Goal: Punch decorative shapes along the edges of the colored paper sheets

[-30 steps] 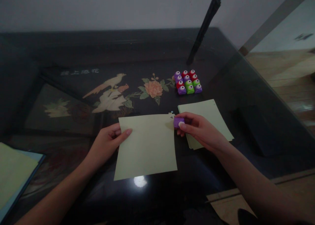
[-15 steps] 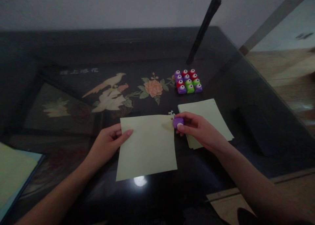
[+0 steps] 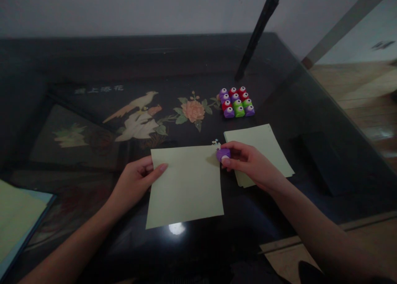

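Note:
A pale yellow-green sheet of paper [image 3: 186, 184] is held by its left edge in my left hand [image 3: 139, 178], thumb on top and fingers beneath. In my right hand [image 3: 245, 160] is a small purple craft punch [image 3: 223, 154], its white button under my thumb. The punch sits at the sheet's upper right corner. Tiny cut-out paper pieces [image 3: 215, 144] lie on the table just behind that corner. Below and behind my right hand rests a stack of similar paper [image 3: 260, 143], partly hidden by the hand.
Several purple, red and green craft punches [image 3: 237, 103] stand in rows at the back right. A dark stick-like post [image 3: 259, 33] rises behind them. At the far left lies more paper [image 3: 20, 213]. The glossy black table [image 3: 186, 64] carries a bird-and-flower picture.
The purple punch and my right hand have shifted very slightly left, further over the sheet's corner. My left hand stays where it was on the paper.

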The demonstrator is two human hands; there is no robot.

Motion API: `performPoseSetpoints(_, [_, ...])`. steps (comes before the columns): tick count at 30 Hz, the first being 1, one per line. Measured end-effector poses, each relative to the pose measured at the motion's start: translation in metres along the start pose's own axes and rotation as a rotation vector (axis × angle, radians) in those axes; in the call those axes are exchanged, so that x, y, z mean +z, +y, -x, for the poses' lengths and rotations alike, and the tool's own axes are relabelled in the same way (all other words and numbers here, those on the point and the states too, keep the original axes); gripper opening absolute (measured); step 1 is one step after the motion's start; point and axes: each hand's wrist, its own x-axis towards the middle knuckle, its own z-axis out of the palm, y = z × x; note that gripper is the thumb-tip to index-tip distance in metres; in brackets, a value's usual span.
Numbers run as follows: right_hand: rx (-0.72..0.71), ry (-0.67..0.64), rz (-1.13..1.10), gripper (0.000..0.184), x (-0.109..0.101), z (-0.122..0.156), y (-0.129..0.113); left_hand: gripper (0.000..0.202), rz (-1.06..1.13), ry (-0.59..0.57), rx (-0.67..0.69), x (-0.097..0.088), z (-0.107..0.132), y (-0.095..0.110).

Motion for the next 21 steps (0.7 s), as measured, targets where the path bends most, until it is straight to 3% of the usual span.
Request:
performPoseSetpoints(10, [0.0, 0.011, -0.019, 0.034, 0.0033, 0.0022, -0.0012, 0.024, 0.001, -0.023, 0.016, 0.004, 0.0024, 0.0011])
performPoseSetpoints(16, [0.006, 0.036, 0.028, 0.037, 0.0037, 0.0019, -0.0011, 0.033, 0.0, 0.0, 0.029, 0.0046, 0.0018, 0.0018])
performPoseSetpoints(21, [-0.007, 0.036, 0.048, 0.035, 0.0048, 0.0023, -0.0021, 0.022, 0.029, -0.025, -0.006, 0.0047, 0.0026, 0.0018])
